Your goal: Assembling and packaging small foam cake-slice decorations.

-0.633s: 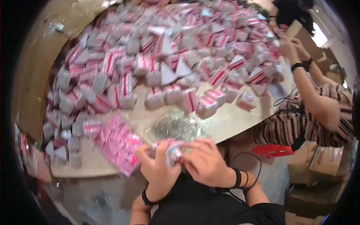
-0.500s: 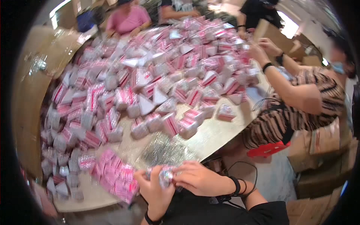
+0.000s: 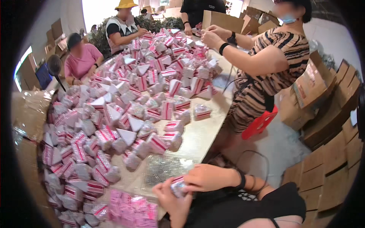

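Note:
Both my hands meet at the near table edge around a small wedge-shaped package [image 3: 177, 186], white and pink with a shiny surface. My left hand [image 3: 174, 199] has its fingers closed around the package's left side. From the right, my right hand [image 3: 205, 178] pinches it, its fingers partly covering it. Just beyond my hands lies a stack of clear plastic film [image 3: 167, 167]. A heap of flat pink printed packets [image 3: 133, 211] rests to the left of my left hand.
Similar pink-and-white wedge packages [image 3: 129, 108] heap over much of the table [image 3: 205, 133]. Co-workers stand or sit around it, one in a striped dress [image 3: 277, 57] at right. Cardboard boxes [image 3: 323, 167] stack at right, above a red stool [image 3: 260, 121]. Another carton [image 3: 30, 114] borders the left.
My view has tilted up and swung right, so more of the far co-workers and the right-hand cartons show. My hands stay together on the package, whose pink-striped side is now visible.

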Motion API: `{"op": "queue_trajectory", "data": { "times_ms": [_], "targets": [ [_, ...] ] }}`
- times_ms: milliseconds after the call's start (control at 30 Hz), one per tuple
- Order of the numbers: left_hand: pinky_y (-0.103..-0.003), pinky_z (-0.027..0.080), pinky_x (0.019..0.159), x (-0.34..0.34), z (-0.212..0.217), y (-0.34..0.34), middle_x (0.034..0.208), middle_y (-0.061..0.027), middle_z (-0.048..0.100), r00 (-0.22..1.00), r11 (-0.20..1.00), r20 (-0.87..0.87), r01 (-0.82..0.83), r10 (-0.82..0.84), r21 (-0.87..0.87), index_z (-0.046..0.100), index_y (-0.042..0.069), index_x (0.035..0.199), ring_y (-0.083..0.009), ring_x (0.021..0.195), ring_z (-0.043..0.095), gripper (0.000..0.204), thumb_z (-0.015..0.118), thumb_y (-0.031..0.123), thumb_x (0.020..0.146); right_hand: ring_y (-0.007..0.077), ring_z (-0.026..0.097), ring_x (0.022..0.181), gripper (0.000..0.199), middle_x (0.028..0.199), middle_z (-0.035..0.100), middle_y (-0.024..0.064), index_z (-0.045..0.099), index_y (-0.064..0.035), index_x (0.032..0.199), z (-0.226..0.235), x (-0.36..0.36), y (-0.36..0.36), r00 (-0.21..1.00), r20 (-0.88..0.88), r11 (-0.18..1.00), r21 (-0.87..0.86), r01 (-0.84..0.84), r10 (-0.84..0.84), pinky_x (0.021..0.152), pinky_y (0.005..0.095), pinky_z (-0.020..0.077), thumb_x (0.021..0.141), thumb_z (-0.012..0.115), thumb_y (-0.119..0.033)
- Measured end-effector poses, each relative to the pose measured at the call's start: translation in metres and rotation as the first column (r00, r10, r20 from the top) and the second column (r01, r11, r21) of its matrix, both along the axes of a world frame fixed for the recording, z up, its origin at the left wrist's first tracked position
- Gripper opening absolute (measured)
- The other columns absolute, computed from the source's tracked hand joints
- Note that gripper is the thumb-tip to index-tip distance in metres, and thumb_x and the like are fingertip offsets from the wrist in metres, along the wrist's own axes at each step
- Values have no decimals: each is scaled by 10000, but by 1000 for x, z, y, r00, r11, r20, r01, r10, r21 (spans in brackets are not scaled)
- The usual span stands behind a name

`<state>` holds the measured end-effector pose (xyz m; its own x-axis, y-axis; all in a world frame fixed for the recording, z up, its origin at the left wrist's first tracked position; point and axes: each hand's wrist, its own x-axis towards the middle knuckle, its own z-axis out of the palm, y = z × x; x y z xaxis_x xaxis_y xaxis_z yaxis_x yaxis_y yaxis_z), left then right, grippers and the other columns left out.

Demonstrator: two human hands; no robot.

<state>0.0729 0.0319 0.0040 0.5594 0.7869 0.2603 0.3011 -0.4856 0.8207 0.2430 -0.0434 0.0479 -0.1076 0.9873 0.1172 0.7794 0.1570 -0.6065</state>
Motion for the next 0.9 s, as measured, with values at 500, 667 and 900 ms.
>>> {"op": "queue_trajectory", "data": {
  "times_ms": [500, 667, 900],
  "targets": [
    [-280, 516, 659, -23, -34, 22, 1104, -139, 574, 990, 986, 124, 84, -67, -141, 518, -13, 1269, -199, 931, 618, 484, 734, 43, 840, 227, 583, 619, 239, 712, 640, 121, 655, -23, 792, 47, 183, 130, 964, 246, 985, 161, 67, -106, 583, 385, 481, 790, 702, -257],
    [-298, 526, 688, -27, -21, 9, 976, -132, 640, 996, 994, 95, 5, 5, -106, 604, -12, 1125, -201, 852, 667, 289, 708, 33, 859, 310, 608, 1020, 258, 1026, 643, 126, 649, -55, 983, 79, 178, 176, 40, 350, 347, 897, 272, -936, 831, 472, 503, 820, 681, -253],
    [-305, 514, 676, -34, -26, 1, 939, -133, 640, 1000, 998, 22, 22, -21, -57, 633, -7, 1054, -212, 818, 664, 195, 693, 33, 873, 378, 502, 1080, 405, 1136, 570, 134, 613, -61, 1155, -23, 110, 131, 883, 264, 921, 90, 379, -389, 904, 480, 472, 812, 726, -242]
  ]
}}
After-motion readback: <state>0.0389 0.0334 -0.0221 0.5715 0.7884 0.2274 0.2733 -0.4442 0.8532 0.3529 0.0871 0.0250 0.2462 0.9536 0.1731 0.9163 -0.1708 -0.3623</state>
